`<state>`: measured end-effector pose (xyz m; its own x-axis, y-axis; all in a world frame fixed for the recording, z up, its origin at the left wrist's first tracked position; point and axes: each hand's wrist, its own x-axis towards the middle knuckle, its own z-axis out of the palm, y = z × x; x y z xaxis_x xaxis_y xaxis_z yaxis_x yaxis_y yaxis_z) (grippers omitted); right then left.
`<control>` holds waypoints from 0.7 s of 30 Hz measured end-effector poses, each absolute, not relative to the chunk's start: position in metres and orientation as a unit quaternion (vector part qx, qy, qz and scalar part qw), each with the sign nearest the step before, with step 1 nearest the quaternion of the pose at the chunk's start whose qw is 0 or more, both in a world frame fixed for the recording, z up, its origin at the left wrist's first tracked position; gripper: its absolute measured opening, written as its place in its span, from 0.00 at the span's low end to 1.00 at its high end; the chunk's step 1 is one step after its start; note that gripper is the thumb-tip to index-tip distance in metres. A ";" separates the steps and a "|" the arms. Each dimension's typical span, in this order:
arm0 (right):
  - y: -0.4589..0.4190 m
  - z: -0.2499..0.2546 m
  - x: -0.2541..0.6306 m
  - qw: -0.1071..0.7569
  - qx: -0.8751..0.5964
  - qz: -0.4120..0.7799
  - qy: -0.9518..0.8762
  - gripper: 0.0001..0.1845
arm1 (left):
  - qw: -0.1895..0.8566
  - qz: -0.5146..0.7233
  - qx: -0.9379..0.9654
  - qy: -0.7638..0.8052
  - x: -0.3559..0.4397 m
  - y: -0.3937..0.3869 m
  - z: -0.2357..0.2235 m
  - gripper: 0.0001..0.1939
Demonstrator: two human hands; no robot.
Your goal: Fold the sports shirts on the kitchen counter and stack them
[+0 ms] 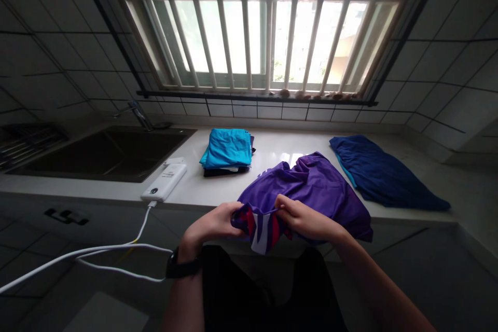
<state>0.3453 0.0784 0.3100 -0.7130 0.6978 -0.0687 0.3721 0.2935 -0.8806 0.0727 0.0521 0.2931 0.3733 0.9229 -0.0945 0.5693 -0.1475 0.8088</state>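
Observation:
A purple garment (311,187) lies bunched on the white counter, with its near edge hanging over the front. My left hand (222,222) is closed on the garment's left edge, where a red, white and dark patterned part shows. Close by, my right hand (298,215) pinches the same edge between thumb and fingers. The patterned part sags between the two hands. What kind of garment it is cannot be made out. A dark watch band (182,268) circles my left wrist.
Behind my left hand sits a stack of folded clothes topped by a turquoise one (229,146). A navy garment (385,171) lies at the right. A white power bank (165,181) with a cable stands near the dark sink (97,171). The barred window (257,26) is behind.

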 end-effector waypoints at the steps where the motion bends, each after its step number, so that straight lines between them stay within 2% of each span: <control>1: 0.077 0.314 0.349 0.181 -0.323 0.544 -0.753 0.08 | 0.403 0.201 0.735 0.507 0.074 0.051 0.294 0.10; 3: 0.076 0.326 0.358 0.205 -0.292 0.618 -0.701 0.14 | 0.420 0.186 0.752 0.473 0.077 0.051 0.300 0.08; 5: 0.081 0.340 0.368 0.236 -0.297 0.589 -0.714 0.19 | 0.430 0.237 0.744 0.454 0.077 0.055 0.309 0.09; 7: 0.093 0.352 0.377 0.258 -0.352 0.451 -0.779 0.22 | 0.410 0.347 0.695 0.478 0.077 0.065 0.319 0.11; 10: 0.123 0.366 0.387 0.260 -0.454 0.213 -0.825 0.11 | 0.345 0.517 0.569 0.539 0.080 0.090 0.340 0.12; 12: 0.141 0.372 0.386 0.274 -0.491 0.135 -0.816 0.12 | 0.323 0.561 0.532 0.546 0.089 0.111 0.355 0.10; 14: 0.150 0.374 0.377 0.301 -0.486 0.131 -0.810 0.14 | 0.320 0.552 0.549 0.540 0.104 0.128 0.372 0.09; 17: 0.151 0.372 0.354 0.313 -0.421 0.209 -0.826 0.29 | 0.303 0.494 0.612 0.538 0.130 0.143 0.396 0.09; 18: 0.151 0.371 0.346 0.312 -0.399 0.234 -0.830 0.29 | 0.291 0.472 0.637 0.535 0.136 0.145 0.403 0.10; 21: 0.159 0.369 0.332 0.335 -0.397 0.246 -0.818 0.16 | 0.236 0.410 0.714 0.516 0.139 0.145 0.419 0.13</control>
